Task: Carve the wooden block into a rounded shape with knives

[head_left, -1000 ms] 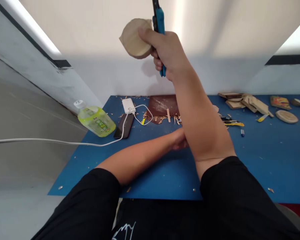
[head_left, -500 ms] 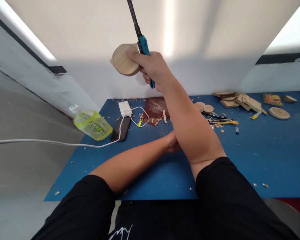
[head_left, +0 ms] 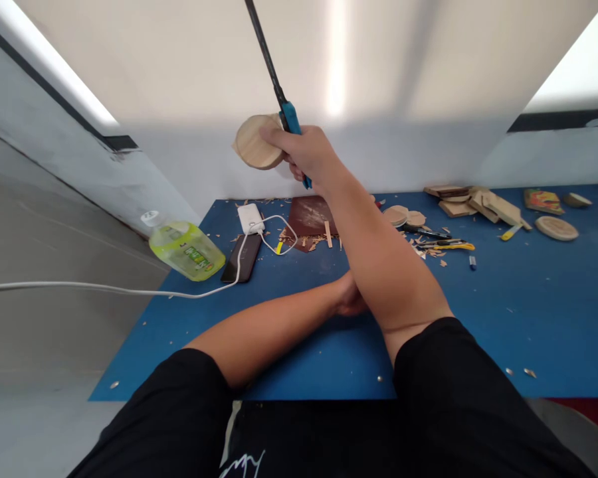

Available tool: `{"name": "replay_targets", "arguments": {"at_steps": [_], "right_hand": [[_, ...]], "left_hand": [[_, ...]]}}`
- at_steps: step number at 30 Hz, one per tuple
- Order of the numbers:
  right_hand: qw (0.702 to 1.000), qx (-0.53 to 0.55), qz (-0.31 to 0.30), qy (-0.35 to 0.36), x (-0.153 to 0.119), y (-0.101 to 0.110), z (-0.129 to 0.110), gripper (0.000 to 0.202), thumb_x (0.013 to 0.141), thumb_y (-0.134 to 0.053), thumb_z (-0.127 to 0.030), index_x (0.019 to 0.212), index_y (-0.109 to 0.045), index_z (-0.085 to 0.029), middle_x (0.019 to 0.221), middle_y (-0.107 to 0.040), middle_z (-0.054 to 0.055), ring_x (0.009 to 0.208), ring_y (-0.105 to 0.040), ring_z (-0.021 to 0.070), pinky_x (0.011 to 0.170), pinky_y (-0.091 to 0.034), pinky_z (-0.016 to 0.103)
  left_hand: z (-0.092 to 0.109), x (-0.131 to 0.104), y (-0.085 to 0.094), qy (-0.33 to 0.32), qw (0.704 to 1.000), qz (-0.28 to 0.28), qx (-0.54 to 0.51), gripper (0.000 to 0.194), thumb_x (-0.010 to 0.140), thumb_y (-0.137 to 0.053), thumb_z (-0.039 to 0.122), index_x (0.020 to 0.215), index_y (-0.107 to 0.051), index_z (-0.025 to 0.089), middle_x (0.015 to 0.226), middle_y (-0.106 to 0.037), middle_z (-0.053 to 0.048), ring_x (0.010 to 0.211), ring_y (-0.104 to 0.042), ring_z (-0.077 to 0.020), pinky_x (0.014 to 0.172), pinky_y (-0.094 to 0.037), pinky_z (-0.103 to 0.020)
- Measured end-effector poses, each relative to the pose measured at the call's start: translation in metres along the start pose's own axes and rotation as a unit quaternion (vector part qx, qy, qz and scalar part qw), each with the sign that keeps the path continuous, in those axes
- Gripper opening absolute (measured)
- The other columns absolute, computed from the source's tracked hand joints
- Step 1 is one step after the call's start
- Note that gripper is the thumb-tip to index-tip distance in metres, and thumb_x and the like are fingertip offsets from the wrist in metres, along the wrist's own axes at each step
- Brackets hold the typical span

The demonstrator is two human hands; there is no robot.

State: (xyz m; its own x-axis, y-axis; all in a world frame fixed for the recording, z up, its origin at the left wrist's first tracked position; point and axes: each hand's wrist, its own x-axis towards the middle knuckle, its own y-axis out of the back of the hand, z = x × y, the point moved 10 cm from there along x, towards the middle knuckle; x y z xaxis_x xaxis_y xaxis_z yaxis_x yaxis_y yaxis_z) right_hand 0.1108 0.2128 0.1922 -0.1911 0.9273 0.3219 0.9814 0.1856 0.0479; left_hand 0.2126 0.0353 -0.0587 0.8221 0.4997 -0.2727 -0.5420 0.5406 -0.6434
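While the left grip is unclear, the right grip clasps rounded wood — plus a slender tool

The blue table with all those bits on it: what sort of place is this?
Probably a small woodworking corner: wood shavings litter the blue table, cut wood pieces lie piled on it, and the right hand holds a rounded wooden block.

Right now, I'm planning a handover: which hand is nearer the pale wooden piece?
Right: the right hand grips the wooden piece itself, while the left hand sits apart, lower, partly hidden by the right forearm.
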Motion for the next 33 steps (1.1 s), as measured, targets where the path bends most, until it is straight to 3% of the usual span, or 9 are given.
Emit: {"name": "replay_targets", "arguments": {"at_steps": [4, 7, 11, 14, 18, 23, 26, 29, 33], "right_hand": [[1.0, 0.0, -0.007, -0.006, -0.005, 0.013, -0.002, 0.052, 0.084, -0.083, -0.058, 0.071, -0.045, -0.026, 0.06, -0.041, -0.006, 0.048, -0.032, 0.0095, 0.038, -0.026, 0.025], [1.0, -0.022, 0.017, -0.009, -0.008, 0.042, 0.004, 0.047, 0.083, -0.085, -0.049, 0.069, -0.047, -0.026, 0.056, -0.039, -0.006, 0.046, -0.032, 0.0099, 0.037, -0.024, 0.026], [0.996, -0.077, 0.038, -0.033, -0.019, 0.083, 0.027, 0.04, 0.087, -0.081, -0.04, 0.069, -0.049, -0.025, 0.053, -0.038, -0.007, 0.045, -0.032, 0.0097, 0.037, -0.024, 0.025], [0.993, -0.081, 0.064, -0.059, -0.032, 0.114, 0.045, 0.04, 0.086, -0.083, -0.04, 0.07, -0.051, -0.025, 0.053, -0.038, -0.007, 0.043, -0.032, 0.0085, 0.037, -0.025, 0.024], [0.99, -0.052, 0.111, -0.064, -0.046, 0.154, 0.054, 0.04, 0.085, -0.085, -0.04, 0.07, -0.051, -0.024, 0.052, -0.039, -0.008, 0.042, -0.033, 0.0076, 0.036, -0.024, 0.023], [0.989, 0.007, 0.131, -0.073, -0.058, 0.174, 0.06, 0.045, 0.082, -0.086, -0.04, 0.068, -0.046, -0.025, 0.053, -0.038, -0.008, 0.042, -0.031, 0.007, 0.036, -0.026, 0.023], [0.987, 0.027, 0.14, -0.071, -0.073, 0.181, 0.061, 0.044, 0.08, -0.088, -0.043, 0.069, -0.049, -0.025, 0.054, -0.04, -0.008, 0.043, -0.033, 0.0073, 0.037, -0.027, 0.023], [0.983, 0.058, 0.158, -0.073, -0.087, 0.19, 0.066, 0.044, 0.077, -0.089, -0.047, 0.072, -0.052, -0.024, 0.053, -0.038, -0.009, 0.043, -0.032, 0.0076, 0.037, -0.026, 0.023], [0.977, 0.1, 0.162, -0.097, -0.094, 0.194, 0.088, 0.047, 0.075, -0.088, -0.052, 0.073, -0.05, -0.025, 0.053, -0.038, -0.01, 0.042, -0.031, 0.0073, 0.037, -0.026, 0.023]], "left_hand": [[-0.004, -0.008, -0.005, -0.018, 0.994, 0.011, 0.112, 0.041, 0.092, -0.066, 0.055, 0.094, -0.076, 0.015, 0.086, -0.078, -0.013, 0.088, -0.073, -0.0289, 0.093, -0.056, -0.049], [-0.007, -0.033, -0.027, -0.081, 0.975, -0.024, 0.205, 0.041, 0.08, -0.086, 0.038, 0.116, -0.077, 0.021, 0.125, -0.077, -0.013, 0.125, -0.067, -0.0331, 0.119, -0.044, -0.048], [-0.017, -0.073, -0.062, -0.174, 0.7, -0.266, 0.64, 0.056, 0.091, -0.077, 0.042, 0.146, -0.066, 0.04, 0.165, -0.055, 0.0, 0.161, -0.04, -0.0304, 0.136, -0.019, -0.046], [0.05, -0.061, -0.011, -0.211, 0.544, -0.071, 0.809, 0.058, 0.098, -0.067, 0.048, 0.154, -0.059, 0.033, 0.166, -0.054, -0.004, 0.158, -0.045, -0.028, 0.135, -0.026, -0.045], [0.091, -0.07, 0.003, -0.241, 0.513, 0.036, 0.823, 0.068, 0.108, -0.047, 0.042, 0.169, -0.035, 0.014, 0.177, -0.032, -0.019, 0.167, -0.023, -0.0354, 0.136, -0.008, -0.061], [0.015, -0.102, -0.024, -0.259, 0.461, -0.236, 0.815, 0.063, 0.106, -0.054, 0.049, 0.166, -0.041, 0.037, 0.174, -0.041, -0.001, 0.163, -0.035, -0.0248, 0.136, -0.026, -0.045], [0.077, -0.098, 0.02, -0.262, 0.457, 0.011, 0.85, 0.056, 0.103, -0.059, 0.042, 0.158, -0.055, 0.029, 0.161, -0.058, -0.011, 0.151, -0.054, -0.0313, 0.131, -0.033, -0.056], [0.103, -0.117, 0.026, -0.296, 0.456, 0.099, 0.834, 0.058, 0.108, -0.048, 0.033, 0.165, -0.044, 0.02, 0.167, -0.049, -0.018, 0.158, -0.044, -0.033, 0.134, -0.022, -0.063], [0.022, -0.129, -0.006, -0.249, 0.486, -0.187, 0.816, 0.073, 0.104, -0.054, 0.061, 0.169, -0.036, 0.033, 0.177, -0.035, -0.004, 0.163, -0.035, -0.0268, 0.136, -0.025, -0.049]]}}
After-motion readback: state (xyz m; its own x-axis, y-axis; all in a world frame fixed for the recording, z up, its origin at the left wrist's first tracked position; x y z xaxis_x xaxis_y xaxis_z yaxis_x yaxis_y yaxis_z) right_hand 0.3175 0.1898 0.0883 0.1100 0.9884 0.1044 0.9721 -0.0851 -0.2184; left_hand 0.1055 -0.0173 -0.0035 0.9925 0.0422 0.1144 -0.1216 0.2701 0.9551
